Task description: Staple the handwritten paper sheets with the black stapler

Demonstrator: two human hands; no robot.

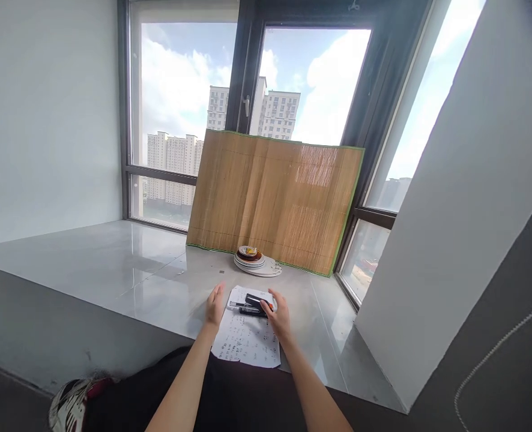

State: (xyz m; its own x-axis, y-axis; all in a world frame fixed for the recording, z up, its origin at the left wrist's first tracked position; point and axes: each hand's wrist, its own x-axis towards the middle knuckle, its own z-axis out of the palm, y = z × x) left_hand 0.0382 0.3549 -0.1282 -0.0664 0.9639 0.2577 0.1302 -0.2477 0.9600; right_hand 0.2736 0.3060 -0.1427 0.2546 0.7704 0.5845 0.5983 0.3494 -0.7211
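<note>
A sheet of paper (248,342) with handwritten marks lies on the ledge before me. On its upper part rest a black stapler-like object (253,299), a dark pen (248,311) and a small clear piece (236,304). My left hand (214,306) stands at the paper's left edge, fingers stretched out, holding nothing. At the right edge is my right hand (279,313), with thumb and fingers apart around the right ends of the black items. Its thumb overlaps them, and a bit of orange shows beside it. Whether it touches them is unclear.
A stack of plates (249,259) stands beyond the paper, with an oval white plate (272,268) at its right. Behind it a bamboo mat (270,198) leans on the window. The glossy tiled ledge (158,294) ends at a front edge near my legs.
</note>
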